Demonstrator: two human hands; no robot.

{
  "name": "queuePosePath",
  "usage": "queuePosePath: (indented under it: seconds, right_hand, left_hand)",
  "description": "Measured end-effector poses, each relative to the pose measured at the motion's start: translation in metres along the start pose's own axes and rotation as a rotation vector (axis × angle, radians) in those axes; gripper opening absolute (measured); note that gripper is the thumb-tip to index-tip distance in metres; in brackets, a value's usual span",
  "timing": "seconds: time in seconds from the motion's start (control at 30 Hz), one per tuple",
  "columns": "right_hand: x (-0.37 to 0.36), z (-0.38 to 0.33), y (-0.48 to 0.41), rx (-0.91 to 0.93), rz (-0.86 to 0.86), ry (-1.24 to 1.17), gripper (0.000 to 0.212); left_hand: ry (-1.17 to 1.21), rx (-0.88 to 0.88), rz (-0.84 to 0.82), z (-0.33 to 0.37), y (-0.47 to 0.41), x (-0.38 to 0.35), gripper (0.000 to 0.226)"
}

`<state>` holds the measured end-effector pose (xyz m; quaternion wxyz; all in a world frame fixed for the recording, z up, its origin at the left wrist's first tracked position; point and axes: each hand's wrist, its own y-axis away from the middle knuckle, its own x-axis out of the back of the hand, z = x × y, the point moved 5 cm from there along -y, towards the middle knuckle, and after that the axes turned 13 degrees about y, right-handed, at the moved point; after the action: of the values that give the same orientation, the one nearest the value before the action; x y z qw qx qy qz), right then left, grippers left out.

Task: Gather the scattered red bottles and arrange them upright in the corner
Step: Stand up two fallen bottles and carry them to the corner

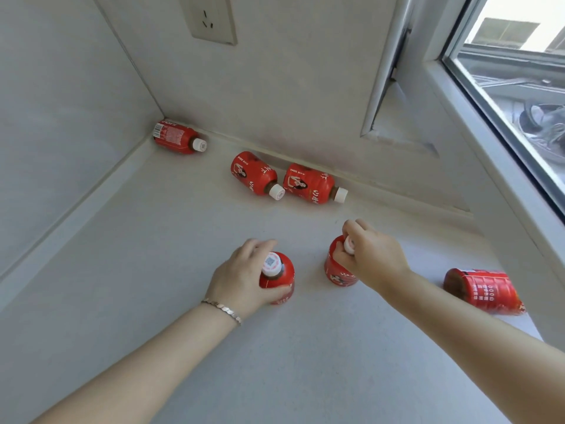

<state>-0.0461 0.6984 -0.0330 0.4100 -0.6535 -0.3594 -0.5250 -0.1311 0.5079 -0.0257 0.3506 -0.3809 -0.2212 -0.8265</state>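
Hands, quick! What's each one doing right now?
Left hand: closed around an upright red bottle, holding its body.
Right hand: fingers closed on the cap of another upright bottle.

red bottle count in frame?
6: corner bottle, two by the back wall, one in the left hand, one in the right hand, one far right.

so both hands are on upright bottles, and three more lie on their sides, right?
Not quite: the head view shows four lying, not three. One in the corner, two along the wall, one at right. Left hand and right hand do each hold an upright bottle.
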Motion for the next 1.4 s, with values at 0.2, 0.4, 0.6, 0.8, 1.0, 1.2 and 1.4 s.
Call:
queuePosePath:
  seconds: [0.2, 0.4, 0.6, 0.8, 1.0, 1.2, 1.4]
  right_hand:
    - [0.010, -0.007, 0.003, -0.048, -0.107, 0.085, 0.023]
    - [0.026, -0.012, 0.018, -0.113, -0.399, 0.332, 0.034]
    - [0.041, -0.058, 0.061, 0.048, -0.419, 0.344, 0.022]
    - [0.064, -0.198, 0.125, 0.303, -0.512, 0.125, 0.041]
    - [0.094, -0.393, 0.230, 0.698, -0.540, -0.030, 0.042]
    - [0.100, -0.575, 0.369, 1.019, -0.567, -0.037, 0.040]
    - [0.083, -0.711, 0.511, 1.163, -0.641, -0.001, 0.038]
  left_hand:
    - [-0.216, 0.086, -0.014, 0.020, -0.006, -0.001, 0.032]
    - [-0.218, 0.192, 0.059, 0.014, 0.040, 0.009, 0.035]
    - [-0.195, 0.252, 0.111, -0.013, 0.147, 0.054, 0.035]
    - [-0.098, 0.477, 0.314, -0.065, 0.288, 0.117, 0.037]
    - [0.006, 0.744, 0.598, -0.136, 0.476, 0.161, 0.042]
    - [0.067, 1.050, 0.793, -0.221, 0.693, 0.181, 0.029]
    - [0.067, 1.229, 0.865, -0.284, 0.891, 0.193, 0.029]
